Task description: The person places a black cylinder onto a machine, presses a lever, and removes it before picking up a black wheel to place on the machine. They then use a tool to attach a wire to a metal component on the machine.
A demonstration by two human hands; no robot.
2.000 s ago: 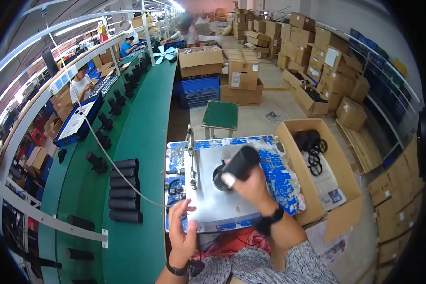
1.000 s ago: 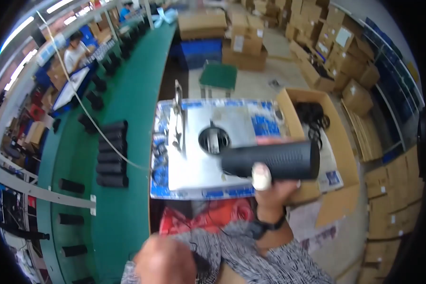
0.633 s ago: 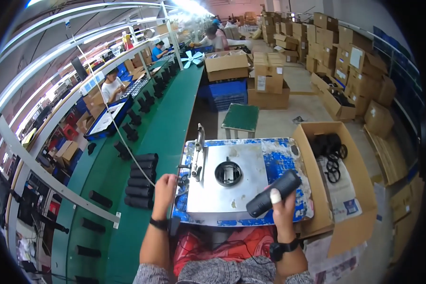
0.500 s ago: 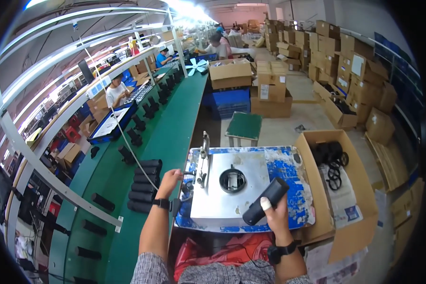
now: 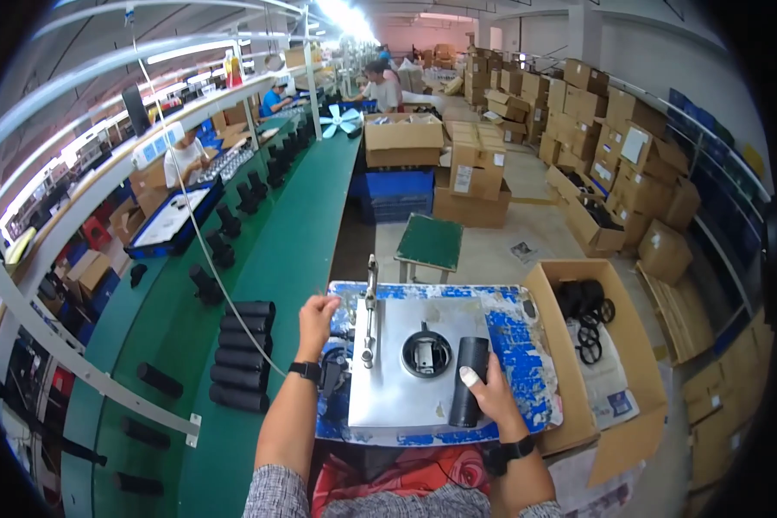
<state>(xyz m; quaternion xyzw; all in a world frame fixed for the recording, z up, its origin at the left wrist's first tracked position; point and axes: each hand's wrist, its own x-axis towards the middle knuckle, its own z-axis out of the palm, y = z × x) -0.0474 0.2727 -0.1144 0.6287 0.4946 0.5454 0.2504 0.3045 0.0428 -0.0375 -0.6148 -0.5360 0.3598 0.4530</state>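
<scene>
My right hand (image 5: pixel 490 393) grips a black cylinder (image 5: pixel 469 363), thumb across its near side and a pale wrap on the thumb. The cylinder stands nearly upright in the picture, right beside a black ring (image 5: pixel 426 352) set in a flat metal fixture (image 5: pixel 393 406). Through the ring a bright metal part shows. Left of the ring rises a metal clamp (image 5: pixel 370 315). My left hand (image 5: pixel 318 318) is curled closed just left of the clamp, above the table's edge; whatever its fingers hold, if anything, is hidden.
The fixture sits on a worn blue-and-white table (image 5: pixel 518 363). An open carton (image 5: pixel 630 380) with black rings stands at right. On the green conveyor (image 5: pixel 293 250) at left lie stacked black cylinders (image 5: pixel 242 356). A green stool (image 5: pixel 429 242) is beyond the table. Co-workers sit along the line.
The black cylinder has swung from a slant to nearly upright and come left toward the ring. My left hand has moved off a little from the clamp. The whole view has shifted slightly.
</scene>
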